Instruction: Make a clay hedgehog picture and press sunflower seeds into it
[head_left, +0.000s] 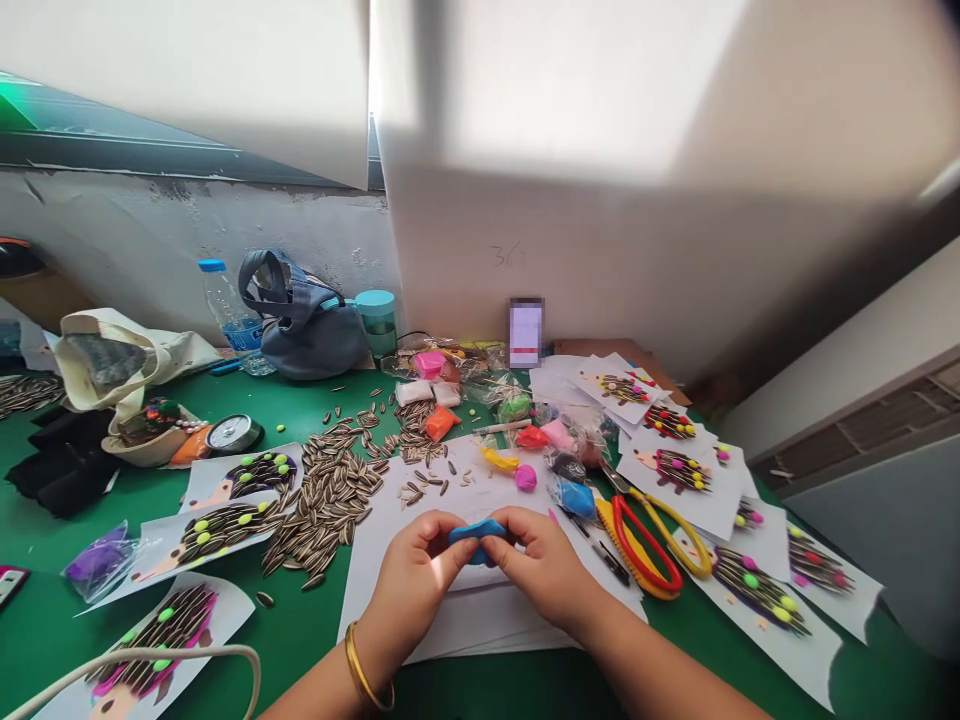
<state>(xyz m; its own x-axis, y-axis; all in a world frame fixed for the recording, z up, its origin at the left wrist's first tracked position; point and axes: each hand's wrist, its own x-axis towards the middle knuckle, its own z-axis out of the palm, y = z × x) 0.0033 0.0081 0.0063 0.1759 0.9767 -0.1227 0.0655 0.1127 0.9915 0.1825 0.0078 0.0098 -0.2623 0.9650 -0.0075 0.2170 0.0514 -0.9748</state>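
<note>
A flattened lump of blue modelling clay (478, 530) is pinched between both hands above a stack of white paper (390, 570). My left hand (421, 560), with a gold bangle at the wrist, grips the clay's left side with thumb and fingers. On its right side my right hand (536, 560) presses with the thumb, fingers curled behind. Beyond the hands lie a pink clay ball (526, 478), a yellow clay piece (499, 459) and a bagged blue clay lump (576, 497). A pile of striped sunflower seeds (334, 490) spreads left of the paper.
Red-and-yellow-handled scissors (649, 560) and black pens (611, 560) lie at the right. Seed-covered hedgehog pictures stand at both sides, such as one hedgehog card (667, 470). Behind are a phone (526, 333), a blue bag (315, 335) and a water bottle (232, 315). A white cable (187, 652) crosses the lower left.
</note>
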